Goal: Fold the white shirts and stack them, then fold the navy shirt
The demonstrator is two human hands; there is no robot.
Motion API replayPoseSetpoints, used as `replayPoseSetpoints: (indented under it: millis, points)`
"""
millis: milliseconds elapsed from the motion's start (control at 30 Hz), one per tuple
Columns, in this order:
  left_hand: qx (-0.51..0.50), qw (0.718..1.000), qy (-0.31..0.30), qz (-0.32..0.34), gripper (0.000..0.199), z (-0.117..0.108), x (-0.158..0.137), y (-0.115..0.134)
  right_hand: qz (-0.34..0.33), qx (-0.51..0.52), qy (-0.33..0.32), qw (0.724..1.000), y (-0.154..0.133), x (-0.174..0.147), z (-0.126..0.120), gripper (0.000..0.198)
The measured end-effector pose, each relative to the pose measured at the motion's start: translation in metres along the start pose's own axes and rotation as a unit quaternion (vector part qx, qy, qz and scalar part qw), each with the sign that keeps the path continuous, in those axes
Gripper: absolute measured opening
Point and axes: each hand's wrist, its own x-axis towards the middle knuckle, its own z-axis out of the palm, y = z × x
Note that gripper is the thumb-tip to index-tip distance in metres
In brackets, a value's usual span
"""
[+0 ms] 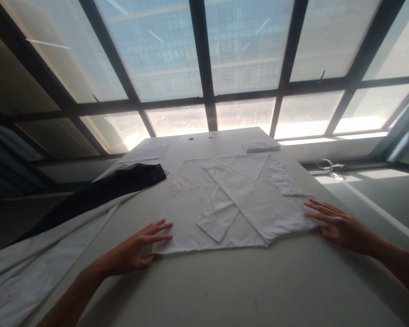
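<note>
1. We observe a white cloth garment [245,200] on the smooth white table [225,281], at mid-scene, its near edge roughly straight.
2. Texture: thin, matte, lightly creased. We note folded layers crossing in diagonals, with 1 sleeve-like strip angled toward the near edge.
3. Left hand [145,245]: fingers extended and slightly spread over the garment's near left corner, thumb apart.
4. Right hand [337,225]: fingers extended, slightly parted, tips on the garment's right corner; thumb apart, lower.
5. Left side: we see a long, dark navy cloth [122,181] beside pale, loosely draped fabric [64,254].
6. Far right of table: a compact, flat-folded white cloth [261,145].
7. Beyond: dark-framed glass windows [248,50].
</note>
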Motion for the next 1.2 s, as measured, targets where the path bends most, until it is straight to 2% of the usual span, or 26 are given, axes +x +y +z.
replayPoseSetpoints:
  millis: [100, 200, 267, 367, 500, 633, 800, 900, 1000, 1100, 1200]
  points:
    - [0.005, 1.000, 0.005, 0.004, 0.061, 0.003, 0.001, 0.001, -0.001, 0.000, 0.008, 1.000, 0.002, -0.001, 0.003, 0.053]
    - [-0.004, 0.999, 0.026, 0.020, 0.044, 0.008, 0.005, -0.006, -0.001, 0.012, 0.026, 1.000, 0.005, 0.000, 0.004, 0.041]
    - [-0.037, 0.998, 0.053, 0.021, 0.032, 0.010, 0.008, -0.012, 0.002, 0.036, 0.043, 0.998, 0.005, 0.003, 0.002, 0.033]
    - [-0.113, 0.989, 0.093, 0.005, 0.031, 0.007, 0.011, -0.019, 0.020, 0.095, 0.087, 0.991, 0.004, 0.009, -0.004, 0.030]
    - [-0.180, 0.976, 0.120, -0.026, 0.032, -0.009, 0.016, -0.022, 0.051, 0.170, 0.129, 0.976, 0.004, 0.023, -0.017, 0.030]
    - [-0.203, 0.965, 0.160, -0.050, 0.033, -0.033, 0.029, -0.024, 0.097, 0.214, 0.127, 0.964, 0.013, 0.044, -0.033, 0.033]
    - [-0.224, 0.935, 0.251, -0.114, 0.045, -0.052, 0.058, -0.035, 0.181, 0.190, 0.149, 0.954, 0.030, 0.081, -0.044, 0.049]
    - [-0.252, 0.907, 0.296, -0.161, 0.052, -0.054, 0.082, -0.047, 0.207, 0.216, 0.143, 0.943, 0.036, 0.106, -0.043, 0.051]
    - [-0.285, 0.887, 0.317, -0.176, 0.054, -0.051, 0.108, -0.060, 0.225, 0.250, 0.132, 0.932, 0.042, 0.130, -0.036, 0.051]
    - [-0.274, 0.888, 0.309, -0.203, 0.053, -0.042, 0.133, -0.072, 0.238, 0.223, 0.134, 0.936, 0.049, 0.149, -0.023, 0.049]
    - [-0.197, 0.909, 0.281, -0.236, 0.050, -0.030, 0.152, -0.081, 0.228, 0.184, 0.138, 0.946, 0.056, 0.160, -0.009, 0.045]
